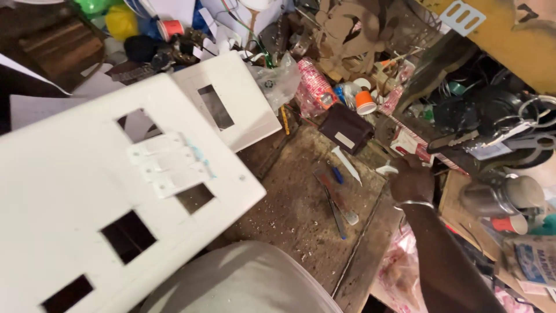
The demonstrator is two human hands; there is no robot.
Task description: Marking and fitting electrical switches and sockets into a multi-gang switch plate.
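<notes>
I see the right hand (411,181), bangle at the wrist, reaching into clutter beside a red-and-white box (412,145); I cannot tell its grip. Left hand out of view. Just left of the hand, tools (339,197) lie on the desk (289,191). Far left, a large white switch plate (87,197) fills the foreground.

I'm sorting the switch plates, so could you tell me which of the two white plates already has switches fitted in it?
The large white plate in the foreground: three white rocker switches sit in it. The smaller white plate behind it shows only an empty rectangular opening.
</notes>
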